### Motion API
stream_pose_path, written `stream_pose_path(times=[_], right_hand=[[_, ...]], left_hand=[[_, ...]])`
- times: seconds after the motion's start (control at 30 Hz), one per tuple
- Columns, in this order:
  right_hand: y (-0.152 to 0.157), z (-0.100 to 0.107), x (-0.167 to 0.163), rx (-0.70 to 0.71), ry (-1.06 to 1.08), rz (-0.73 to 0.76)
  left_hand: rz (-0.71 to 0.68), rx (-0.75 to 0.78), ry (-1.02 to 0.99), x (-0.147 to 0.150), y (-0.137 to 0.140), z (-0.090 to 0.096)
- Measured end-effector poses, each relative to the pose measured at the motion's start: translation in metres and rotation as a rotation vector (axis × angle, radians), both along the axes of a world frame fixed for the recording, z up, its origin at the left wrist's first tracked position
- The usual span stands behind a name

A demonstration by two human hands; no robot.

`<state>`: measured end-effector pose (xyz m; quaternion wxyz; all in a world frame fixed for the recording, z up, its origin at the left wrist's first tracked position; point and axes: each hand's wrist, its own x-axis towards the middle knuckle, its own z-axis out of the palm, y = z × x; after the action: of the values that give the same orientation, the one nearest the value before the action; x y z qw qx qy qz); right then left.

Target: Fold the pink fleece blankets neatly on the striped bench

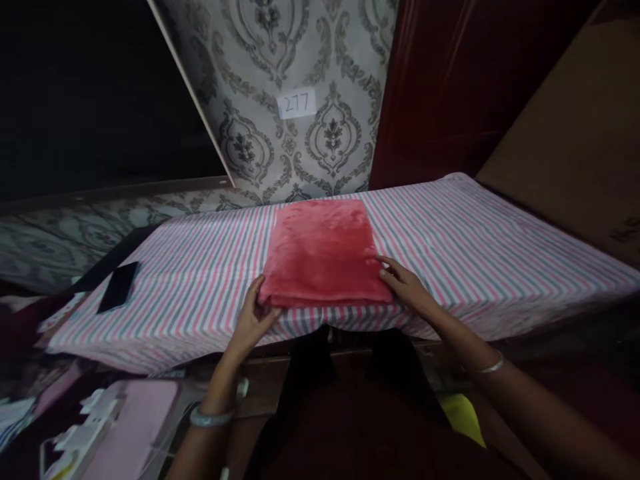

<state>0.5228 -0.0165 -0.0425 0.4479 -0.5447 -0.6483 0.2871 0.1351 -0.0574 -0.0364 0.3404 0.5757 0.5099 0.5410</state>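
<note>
A folded red plush blanket (pixel 320 250) lies flat on a table spread with a striped cloth. Its front edge shows thick folded layers. At the near left corner is my left hand (pixel 253 323), its fingers along the left side and its thumb apart at the front edge, cupping the corner without a visible grip. Against the right side rests my right hand (pixel 406 283), index finger stretched onto the blanket's edge and thumb spread from it. Some fingertips of both hands are hidden.
The striped cloth (pixel 450 247) hangs over the table's near edge. A black phone (pixel 119 287) lies at the left. Behind stand a dark screen (pixel 105 100) and patterned wall with a paper label (pixel 297 103). A white power strip (pixel 90 433) sits low left.
</note>
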Motion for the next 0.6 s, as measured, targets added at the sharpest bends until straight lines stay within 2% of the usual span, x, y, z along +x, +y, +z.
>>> stream_pose_path(times=[0.2, 0.3, 0.43, 0.5, 0.6], right_hand=[[-0.002, -0.006, -0.014, 0.120, -0.030, -0.021], [0.000, -0.019, -0.015, 0.120, -0.022, -0.043], [0.000, -0.028, -0.011, 0.109, -0.039, -0.036], [-0.002, -0.024, -0.010, 0.127, -0.107, -0.047], [-0.007, -0.008, -0.017, 0.248, -0.277, -0.076]], left_hand=[[0.141, 0.222, 0.295, 0.009, 0.007, -0.008], [0.219, 0.278, 0.316, 0.008, 0.011, -0.014], [0.198, 0.267, 0.312, 0.001, 0.011, -0.019], [0.195, 0.258, 0.344, -0.001, 0.008, -0.014], [0.188, 0.293, 0.438, 0.005, 0.001, 0.006]])
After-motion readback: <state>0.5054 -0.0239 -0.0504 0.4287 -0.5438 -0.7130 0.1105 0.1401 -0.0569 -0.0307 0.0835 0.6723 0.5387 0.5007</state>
